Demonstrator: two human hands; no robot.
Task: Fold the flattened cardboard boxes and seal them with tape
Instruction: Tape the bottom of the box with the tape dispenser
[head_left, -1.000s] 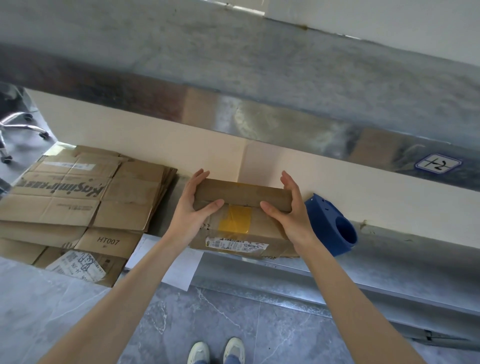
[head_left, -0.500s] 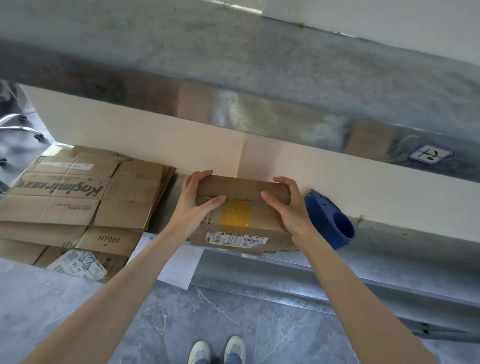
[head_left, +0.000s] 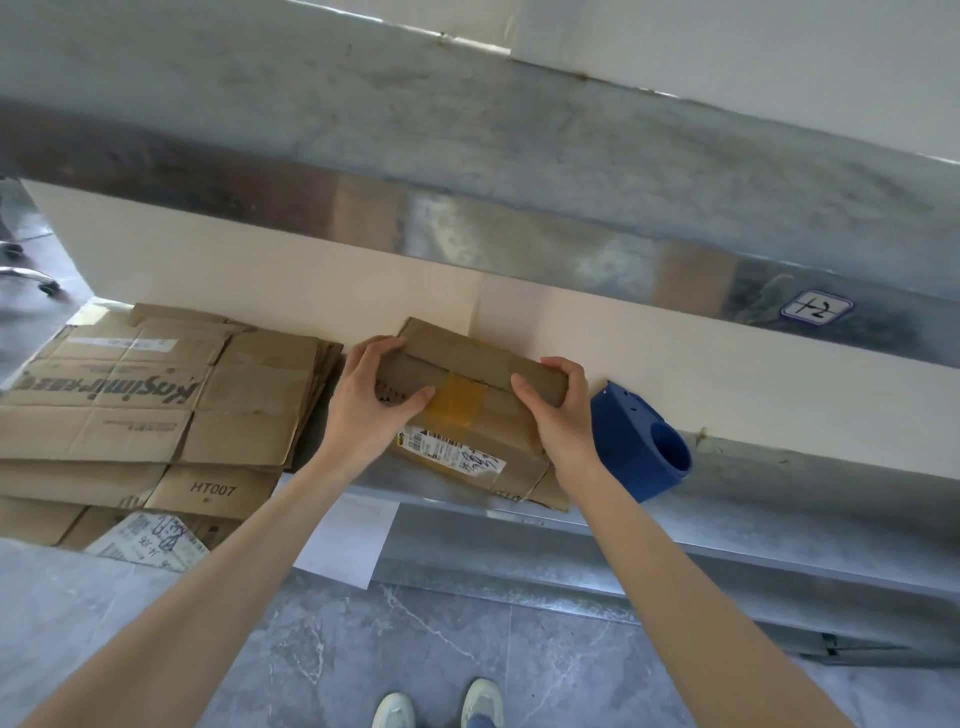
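A small brown cardboard box (head_left: 467, 415) with a strip of yellowish tape and a white shipping label stands on the metal shelf (head_left: 727, 525), against the cream back panel. My left hand (head_left: 371, 402) grips its left end, fingers curled over the top flap and thumb on the front. My right hand (head_left: 558, 410) grips the right end the same way. A blue tape dispenser (head_left: 636, 447) lies just right of the box. A stack of flattened cardboard boxes (head_left: 140, 410) sits on the shelf to the left.
A white sheet of paper (head_left: 348, 545) hangs over the shelf's front edge below the box. An upper metal shelf (head_left: 519, 156) overhangs the work area. A chair base (head_left: 31, 275) shows at far left. My shoes (head_left: 441, 709) stand on the grey marble floor.
Both hands' fingers have curled down over the top flaps, pressing them closed. The box has turned slightly and its far flap now shows behind the hands.
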